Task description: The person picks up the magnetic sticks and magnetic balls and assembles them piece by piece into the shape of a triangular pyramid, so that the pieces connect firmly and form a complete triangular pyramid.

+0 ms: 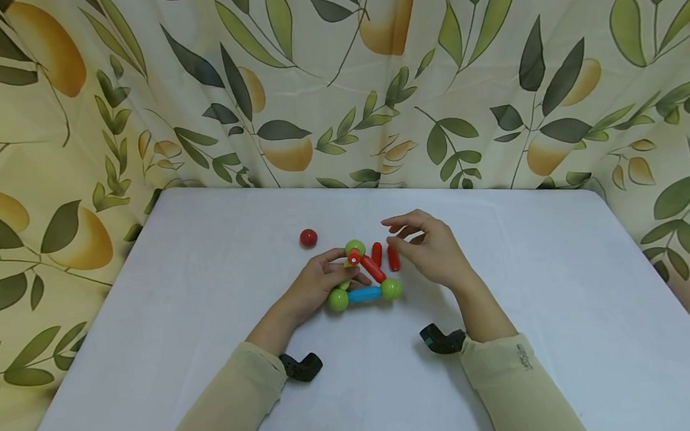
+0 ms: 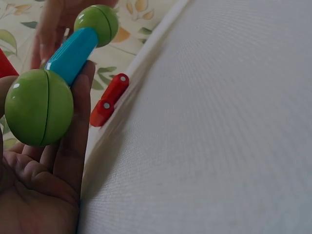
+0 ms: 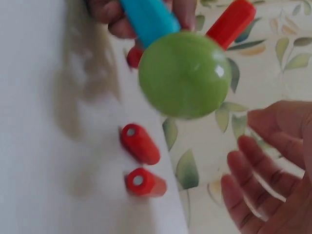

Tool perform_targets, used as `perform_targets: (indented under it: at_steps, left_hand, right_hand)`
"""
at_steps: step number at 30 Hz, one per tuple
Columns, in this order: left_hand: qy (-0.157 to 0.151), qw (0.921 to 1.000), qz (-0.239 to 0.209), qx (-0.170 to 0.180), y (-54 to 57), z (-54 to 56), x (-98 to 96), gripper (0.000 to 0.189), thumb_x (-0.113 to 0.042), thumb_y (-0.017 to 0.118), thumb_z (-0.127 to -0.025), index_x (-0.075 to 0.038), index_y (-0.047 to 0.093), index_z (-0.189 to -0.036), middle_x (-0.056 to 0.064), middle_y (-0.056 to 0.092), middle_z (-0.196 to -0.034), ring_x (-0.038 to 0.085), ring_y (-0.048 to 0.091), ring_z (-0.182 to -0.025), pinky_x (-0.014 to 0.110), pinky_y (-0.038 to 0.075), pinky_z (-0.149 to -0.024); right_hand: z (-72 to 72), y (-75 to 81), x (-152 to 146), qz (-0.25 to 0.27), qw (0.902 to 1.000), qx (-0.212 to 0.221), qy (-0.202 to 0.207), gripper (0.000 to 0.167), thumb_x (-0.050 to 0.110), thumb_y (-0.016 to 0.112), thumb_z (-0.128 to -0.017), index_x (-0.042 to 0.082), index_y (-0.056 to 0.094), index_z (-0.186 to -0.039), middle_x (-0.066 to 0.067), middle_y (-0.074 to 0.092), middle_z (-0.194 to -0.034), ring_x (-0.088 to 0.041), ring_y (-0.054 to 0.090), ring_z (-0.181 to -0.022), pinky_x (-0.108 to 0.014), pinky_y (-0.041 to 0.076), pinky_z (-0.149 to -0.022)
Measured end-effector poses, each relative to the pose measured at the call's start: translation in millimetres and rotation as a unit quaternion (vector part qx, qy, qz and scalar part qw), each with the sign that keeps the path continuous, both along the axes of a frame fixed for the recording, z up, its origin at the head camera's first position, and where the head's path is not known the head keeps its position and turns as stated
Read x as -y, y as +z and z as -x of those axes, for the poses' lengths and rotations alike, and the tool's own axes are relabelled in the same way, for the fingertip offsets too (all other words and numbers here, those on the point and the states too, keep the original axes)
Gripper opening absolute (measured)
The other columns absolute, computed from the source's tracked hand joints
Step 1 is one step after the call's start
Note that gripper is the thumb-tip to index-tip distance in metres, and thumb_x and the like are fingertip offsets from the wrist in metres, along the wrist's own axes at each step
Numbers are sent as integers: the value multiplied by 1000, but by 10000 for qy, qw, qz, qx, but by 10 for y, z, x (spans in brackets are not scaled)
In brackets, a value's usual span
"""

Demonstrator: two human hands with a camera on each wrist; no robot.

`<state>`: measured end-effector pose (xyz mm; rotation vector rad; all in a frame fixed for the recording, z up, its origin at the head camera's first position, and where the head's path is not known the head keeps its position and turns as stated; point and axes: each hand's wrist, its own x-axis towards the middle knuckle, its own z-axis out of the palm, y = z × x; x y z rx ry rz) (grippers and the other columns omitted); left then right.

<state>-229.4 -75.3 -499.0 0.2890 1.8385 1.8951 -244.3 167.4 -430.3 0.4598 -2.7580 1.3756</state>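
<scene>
two loose red sticks on counter, just left of right hand, the nearer hand; its fingers stand apart, holding nothing. sticks near-parallel, long axes pointing to counter's far edge. left hand grips ball-and-stick frame, blue stick running crosswise.

head: from above 6 o'clock, forward-down, farthest, floral curtain at 12 | left wrist: close, rolled, left hand at 8, tabletop at 3 | right wrist: close, rolled, right hand at 4, tabletop at 9 | wrists share: two red rods, curtain behind
</scene>
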Motion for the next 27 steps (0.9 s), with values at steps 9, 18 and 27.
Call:
perform_targets:
  at_steps: [9,18,27]
  left_hand:
    - [3,10000,-37,7,-6,-1,8,51,-30,64,-104,-15,49,-149,10,80,-111,21,77,-106,43,41,-121]
    - [-2,9997,-233,37,-20,8,11,45,-27,63,-104,-15,51,-145,10,80,-109,21,77,-105,41,42,-120]
    - [108,9993,-359,8,1,-2,26,38,-26,57,-107,-16,51,-143,9,80,-110,22,76,-107,28,53,-101]
  right_hand:
    - [71,-110,-63,-420,9963,610,-430,37,18,70,-98,10,68,-133,-13,68,-119,-31,65,-109,-31,54,-80]
    - [93,-180,-78,-737,9893,1113,-588,41,23,69,-97,11,66,-137,-12,67,-119,-31,64,-109,-32,52,-83]
    - [125,-265,-71,-1005,9795,1675,-486,52,31,71,-96,11,59,-143,-15,64,-126,-33,63,-116,-46,54,-96]
